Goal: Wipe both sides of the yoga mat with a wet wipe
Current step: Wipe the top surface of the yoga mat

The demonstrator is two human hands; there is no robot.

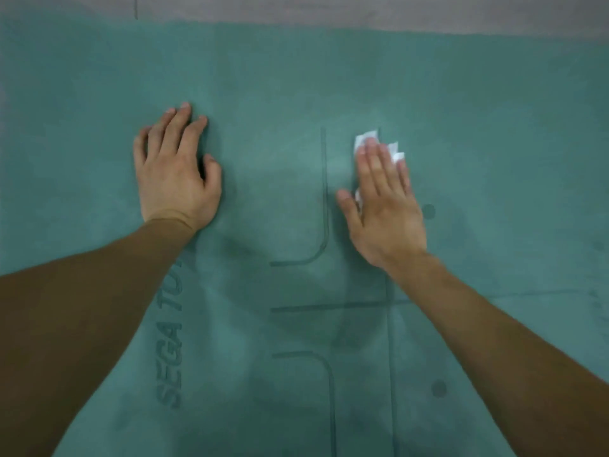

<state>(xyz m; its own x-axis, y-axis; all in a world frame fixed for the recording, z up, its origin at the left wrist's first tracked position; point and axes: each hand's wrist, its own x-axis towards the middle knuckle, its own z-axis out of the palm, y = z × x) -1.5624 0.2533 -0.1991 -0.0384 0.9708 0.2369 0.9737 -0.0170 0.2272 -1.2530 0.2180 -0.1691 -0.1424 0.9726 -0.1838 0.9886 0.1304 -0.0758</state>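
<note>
Right of the mat's middle, the right hand (384,206) lies flat with straight fingers pressing a crumpled white wet wipe (365,140) against the surface; the wipe's edges poke out past the fingertips on the far side and beside the thumb. To its left, well apart, the left hand (176,169) rests palm-down with fingers spread and nothing in its hold, apparently bracing the mat. The teal yoga mat (494,127) lies unrolled and flat, filling nearly the whole view, with its printed alignment lines (324,192) and lettering (171,341) facing up; only a strip of grey floor (329,11) shows beyond its far edge. Judging from this, the wiping of the printed side is under way, though no wet trail is clear enough to say how much of it has been covered. The mat has not been turned, so the underside appears left to do.
</note>
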